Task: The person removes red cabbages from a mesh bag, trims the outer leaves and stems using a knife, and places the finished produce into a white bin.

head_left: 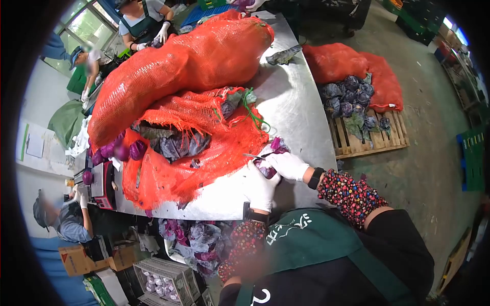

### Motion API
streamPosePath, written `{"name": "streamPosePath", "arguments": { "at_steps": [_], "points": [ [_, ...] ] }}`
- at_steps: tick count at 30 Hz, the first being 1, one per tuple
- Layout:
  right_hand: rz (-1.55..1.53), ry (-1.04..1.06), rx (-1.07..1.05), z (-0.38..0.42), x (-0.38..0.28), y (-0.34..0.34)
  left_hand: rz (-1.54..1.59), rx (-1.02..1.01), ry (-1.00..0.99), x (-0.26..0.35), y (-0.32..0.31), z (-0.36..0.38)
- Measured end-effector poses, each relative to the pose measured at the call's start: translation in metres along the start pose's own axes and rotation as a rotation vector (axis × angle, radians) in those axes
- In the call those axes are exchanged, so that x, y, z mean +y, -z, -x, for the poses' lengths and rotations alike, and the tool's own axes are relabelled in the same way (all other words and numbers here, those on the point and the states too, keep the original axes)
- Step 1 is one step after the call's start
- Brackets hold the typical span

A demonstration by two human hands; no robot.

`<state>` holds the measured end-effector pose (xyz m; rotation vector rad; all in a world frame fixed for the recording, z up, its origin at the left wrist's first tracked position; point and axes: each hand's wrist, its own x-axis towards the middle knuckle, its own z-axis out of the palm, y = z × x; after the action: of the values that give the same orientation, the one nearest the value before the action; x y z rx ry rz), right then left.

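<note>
My left hand (260,189), in a white glove, is closed around a purple cabbage (267,171) near the table's front edge. Above the cabbage, my gloved right hand (289,166) grips a knife (251,156); its blade points left and its handle is hidden in my fingers. Just beyond my hands lie purple leaf pieces (278,145). To the left, a torn red mesh sack (168,178) lies open with dark purple cabbages (184,145) inside it. Behind it a full red mesh sack (189,56) stretches across the metal table (291,102).
On the right, a wooden pallet (352,148) bears cabbages (349,94) and red sacks (337,61). A scale (104,186) stands at the table's left end. Leaves (199,239) fill a container below the front edge. Co-workers (148,23) stand on the far and left sides.
</note>
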<state>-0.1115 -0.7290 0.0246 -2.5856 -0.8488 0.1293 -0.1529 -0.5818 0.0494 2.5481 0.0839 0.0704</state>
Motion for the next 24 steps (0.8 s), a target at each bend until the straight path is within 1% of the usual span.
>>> {"name": "streamPosePath", "arguments": {
  "at_steps": [1, 2, 3, 4, 5, 6, 7, 8, 9, 11, 12, 14, 15, 16, 18, 19, 21, 22, 24],
  "points": [
    [-0.11, -0.151, -0.038, -0.005, 0.0, -0.001, -0.036, 0.018, -0.032, -0.002, -0.005, 0.002],
    [-0.145, -0.31, 0.0, -0.011, 0.012, -0.011, -0.072, 0.035, -0.065, 0.006, -0.001, 0.008],
    [-0.245, -0.322, 0.072, -0.006, 0.028, -0.035, -0.295, -0.029, -0.075, 0.017, 0.004, 0.023],
    [-0.341, -0.319, 0.153, -0.002, 0.043, -0.052, -0.321, -0.002, -0.145, 0.019, 0.004, 0.035],
    [-0.166, -0.305, 0.021, -0.001, 0.041, -0.049, -0.245, 0.022, -0.173, 0.009, 0.007, 0.036],
    [-0.15, -0.286, -0.008, 0.0, 0.041, -0.051, -0.17, 0.024, -0.187, -0.004, 0.006, 0.04],
    [-0.114, -0.202, 0.077, 0.007, 0.038, -0.058, 0.076, 0.023, -0.229, -0.028, 0.004, 0.038],
    [-0.076, -0.113, 0.164, 0.009, 0.039, -0.062, 0.357, -0.077, -0.164, -0.041, 0.012, 0.038],
    [-0.088, -0.096, 0.154, 0.006, 0.041, -0.064, 0.397, -0.076, -0.147, -0.052, 0.018, 0.042],
    [-0.232, -0.341, 0.172, -0.008, 0.046, -0.06, 0.43, -0.054, -0.118, -0.067, 0.028, 0.055],
    [-0.3, -0.465, 0.178, -0.013, 0.049, -0.058, 0.455, -0.05, -0.067, -0.075, 0.03, 0.065],
    [-0.306, -0.537, 0.195, -0.021, 0.059, -0.052, 0.471, -0.028, -0.008, -0.083, 0.038, 0.072],
    [-0.332, -0.581, 0.097, -0.021, 0.049, -0.03, 0.684, -0.051, 0.112, -0.08, 0.044, 0.077],
    [-0.332, -0.575, 0.086, -0.019, 0.035, -0.018, 0.902, -0.075, 0.233, -0.078, 0.047, 0.08],
    [-0.414, -0.396, 0.124, -0.016, 0.003, -0.002, 0.926, -0.097, 0.259, -0.084, 0.041, 0.08],
    [-0.5, -0.399, -0.08, -0.018, -0.007, 0.007, 0.858, -0.084, 0.245, -0.083, 0.038, 0.077],
    [-0.531, -0.32, -0.119, -0.017, -0.032, 0.012, 0.735, -0.048, 0.221, -0.08, 0.031, 0.07],
    [-0.544, -0.278, -0.138, -0.016, -0.034, 0.007, 0.74, -0.06, 0.218, -0.073, 0.031, 0.067],
    [-0.511, -0.144, -0.073, -0.017, -0.019, -0.033, 0.602, -0.01, 0.22, -0.054, 0.036, 0.061]
  ]
}}
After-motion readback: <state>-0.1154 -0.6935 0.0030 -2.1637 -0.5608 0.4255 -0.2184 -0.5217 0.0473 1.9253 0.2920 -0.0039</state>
